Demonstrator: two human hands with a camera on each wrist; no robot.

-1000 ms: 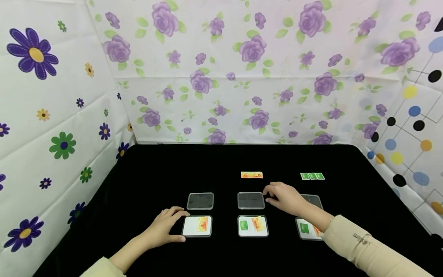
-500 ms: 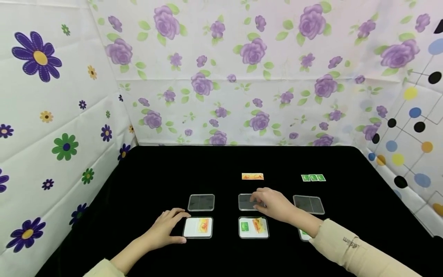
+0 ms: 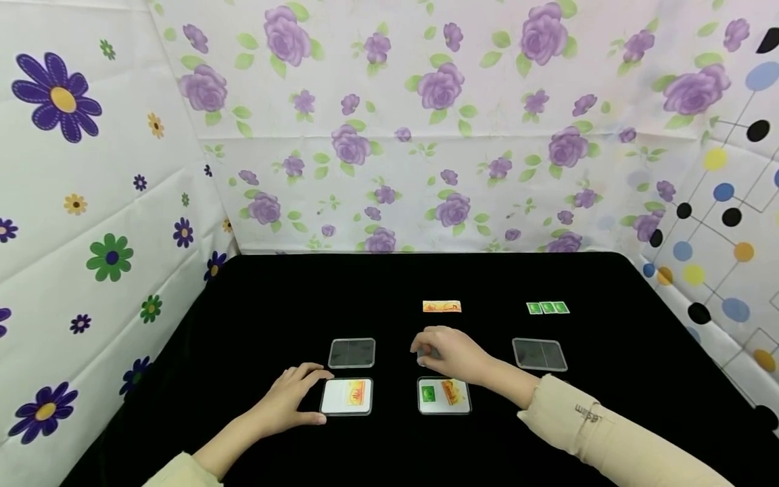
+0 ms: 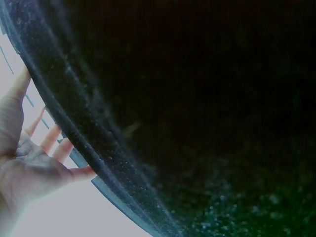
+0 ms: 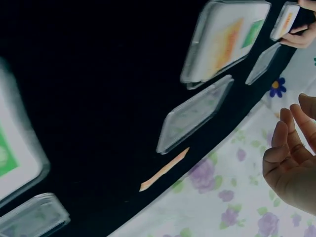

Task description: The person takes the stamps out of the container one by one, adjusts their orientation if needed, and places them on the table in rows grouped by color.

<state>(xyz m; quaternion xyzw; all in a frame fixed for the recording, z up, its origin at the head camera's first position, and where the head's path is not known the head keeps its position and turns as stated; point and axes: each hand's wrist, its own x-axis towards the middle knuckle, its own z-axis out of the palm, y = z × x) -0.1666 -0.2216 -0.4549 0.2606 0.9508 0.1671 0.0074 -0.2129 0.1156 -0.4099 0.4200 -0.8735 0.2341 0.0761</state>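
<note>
My left hand (image 3: 292,399) rests at the left box (image 3: 331,399), its index finger and thumb at two corners of the left edge. That clear box has a white base with an orange sticker (image 3: 356,392). My right hand (image 3: 456,355) hovers over the middle clear lid (image 5: 195,116), covering most of it in the head view. Its fingers are loosely bent with nothing between them. Nearer the body lies the middle box (image 3: 439,408), bearing a green sticker (image 3: 429,393) and a tilted orange one. In the left wrist view, dark cloth fills most of the frame.
A left lid (image 3: 351,353) and right lid (image 3: 539,354) lie in the back row. Farther off are an orange strip (image 3: 441,306) and a green three-part strip (image 3: 548,308). The right box (image 5: 17,133), behind my sleeve in the head view, shows in the right wrist view.
My right hand has moved left from beside the middle lid to over it, and the right lid has come into full view. My left hand stays at the left box.
</note>
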